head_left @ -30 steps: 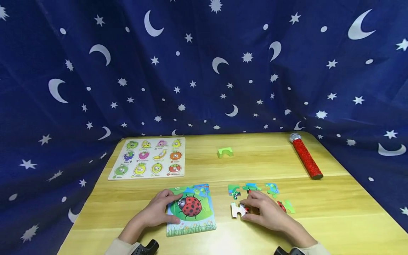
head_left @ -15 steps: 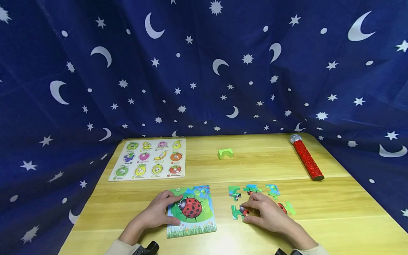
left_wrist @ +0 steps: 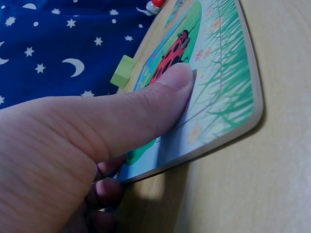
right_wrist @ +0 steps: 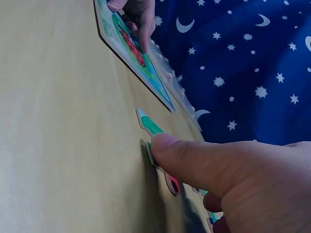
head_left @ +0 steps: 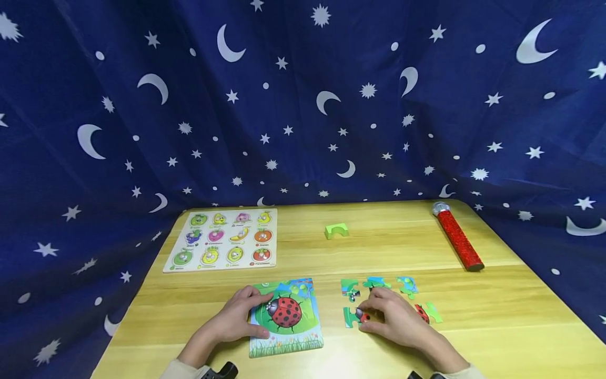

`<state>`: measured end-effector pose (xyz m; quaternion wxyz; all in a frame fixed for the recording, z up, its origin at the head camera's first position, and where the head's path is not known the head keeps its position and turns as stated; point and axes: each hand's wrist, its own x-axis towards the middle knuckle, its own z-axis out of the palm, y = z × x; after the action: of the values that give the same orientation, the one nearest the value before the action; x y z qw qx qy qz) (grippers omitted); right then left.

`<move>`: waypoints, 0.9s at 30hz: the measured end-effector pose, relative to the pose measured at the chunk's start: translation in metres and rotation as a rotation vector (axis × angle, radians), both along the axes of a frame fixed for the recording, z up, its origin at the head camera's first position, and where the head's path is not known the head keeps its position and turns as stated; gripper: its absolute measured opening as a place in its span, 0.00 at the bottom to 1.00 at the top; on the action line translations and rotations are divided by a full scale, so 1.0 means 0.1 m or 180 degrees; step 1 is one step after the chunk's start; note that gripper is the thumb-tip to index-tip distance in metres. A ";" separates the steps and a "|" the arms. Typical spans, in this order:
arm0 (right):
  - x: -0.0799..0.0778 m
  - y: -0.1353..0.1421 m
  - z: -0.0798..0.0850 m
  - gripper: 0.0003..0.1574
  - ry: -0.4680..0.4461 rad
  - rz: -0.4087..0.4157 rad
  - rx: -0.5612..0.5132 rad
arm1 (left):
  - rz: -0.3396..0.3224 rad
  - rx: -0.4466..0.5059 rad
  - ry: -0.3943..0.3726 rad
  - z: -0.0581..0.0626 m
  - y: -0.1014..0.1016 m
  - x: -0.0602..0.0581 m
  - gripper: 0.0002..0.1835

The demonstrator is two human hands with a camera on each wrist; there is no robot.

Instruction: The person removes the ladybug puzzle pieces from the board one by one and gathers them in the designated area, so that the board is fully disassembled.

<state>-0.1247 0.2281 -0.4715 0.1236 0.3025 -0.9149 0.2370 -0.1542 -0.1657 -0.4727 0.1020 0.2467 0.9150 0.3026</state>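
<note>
Ladybird piece (head_left: 349,317): pinched in our right hand (head_left: 397,318), just beside loose pieces (head_left: 349,288). Ladybird board (head_left: 297,327): left of these, our left hand (head_left: 236,316) resting thumb and forefinger outstretched on it. Risk, we judge: a careless turn could knock neighbouring pieces askew.

Backdrop: navy curtain (head_left: 284,116) with white moons, stars and dots, fills the upper half and both sides of the frame. Light wood-grain table (head_left: 393,252) across the lower half, rounded far corners. Brighter sheen at bottom centre.
</note>
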 end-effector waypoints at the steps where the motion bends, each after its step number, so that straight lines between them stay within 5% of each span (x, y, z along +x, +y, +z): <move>1: 0.00 0.00 0.00 0.16 0.0000 -0.0025 0.0005 | -0.0001 -0.0002 -0.0001 0.00 0.00 0.00 0.46; 27: 0.00 0.03 0.00 0.15 0.0079 -0.0054 0.0032 | -0.0005 -0.0049 -0.0049 0.00 0.01 0.00 0.47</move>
<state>-0.1252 0.2308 -0.4715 0.1355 0.2983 -0.9170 0.2275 -0.1541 -0.1649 -0.4724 0.1112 0.2443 0.9162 0.2974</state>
